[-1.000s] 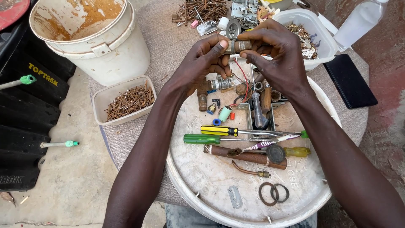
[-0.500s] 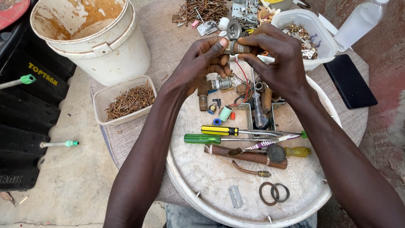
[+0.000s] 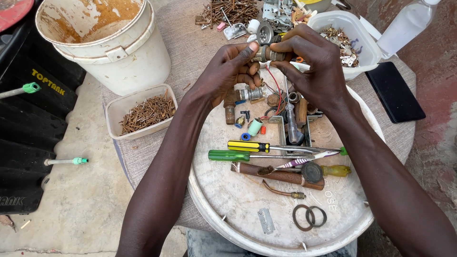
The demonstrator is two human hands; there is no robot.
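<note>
Nearest me on the round white upturned lid (image 3: 228,200) that serves as worktop lie two dark rubber rings (image 3: 309,216) and a small grey blade (image 3: 266,220). Beyond them a rusty brown bar (image 3: 271,174), a green-handled screwdriver (image 3: 228,155) and a yellow-and-black-handled screwdriver (image 3: 248,146) lie side by side across the lid's middle, I judge to keep them within reach.

Above the lid's far edge I see my left hand (image 3: 228,76) and right hand (image 3: 314,66) meeting, both pinching the ends of a small brass-and-steel cylindrical fitting (image 3: 269,54), held up off the clutter, probably so the fingers can turn it freely. Loose fittings crowd just beneath it.

Left of the lid sits a beige tray of rusty nails (image 3: 143,112), then a stained white plastic bucket (image 3: 109,43). Right of it lies a black phone (image 3: 394,93); a white tub of small metal parts (image 3: 352,40) stands past the hands.
</note>
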